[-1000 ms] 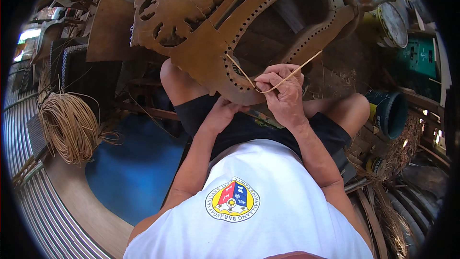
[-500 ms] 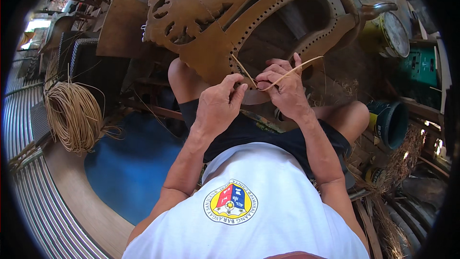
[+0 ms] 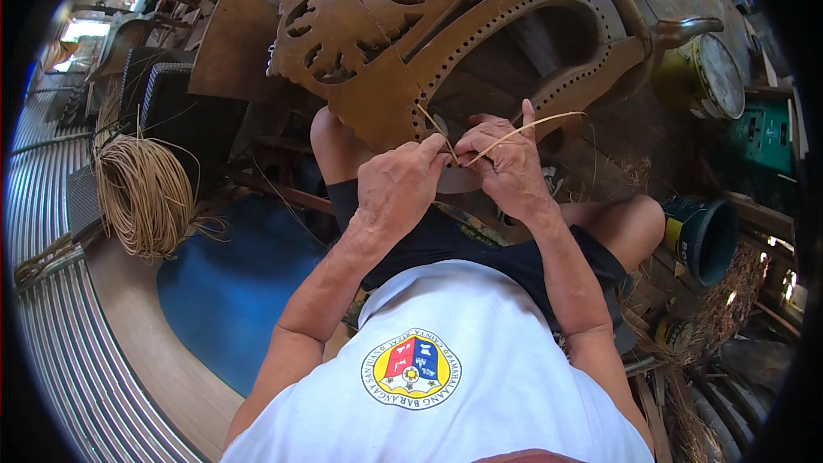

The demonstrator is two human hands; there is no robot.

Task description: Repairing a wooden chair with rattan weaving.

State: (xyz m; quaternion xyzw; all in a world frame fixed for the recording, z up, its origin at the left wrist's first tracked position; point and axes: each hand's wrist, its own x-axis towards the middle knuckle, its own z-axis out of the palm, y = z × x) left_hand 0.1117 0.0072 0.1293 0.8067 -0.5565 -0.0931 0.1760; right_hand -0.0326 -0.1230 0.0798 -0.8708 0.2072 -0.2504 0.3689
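A brown carved wooden chair frame (image 3: pixel 374 116) lies across my knees, with a row of small drilled holes along its curved opening. One thin tan cane strand (image 3: pixel 538 123) rises from a hole near the rim, bends between my fingertips and arcs off to the right. My left hand (image 3: pixel 396 184) has thumb and forefinger closed at the bend of the strand. Right beside it, my right hand (image 3: pixel 509 170) pinches the same strand, its forefinger pointing up. The fingertips nearly touch, and the exact grip point is partly hidden.
A coil of tan cane (image 3: pixel 144 197) sits at the left, beside a blue surface (image 3: pixel 236 283). At the right are a yellow bucket (image 3: pixel 703 77), a green crate (image 3: pixel 761 133) and a dark green bucket (image 3: pixel 705 240). A wooden panel (image 3: pixel 233 47) leans behind the frame.
My left hand has moved right and up to the strand, and its thumb and forefinger have closed there. My right hand stays almost in place. The whole view has shifted slightly.
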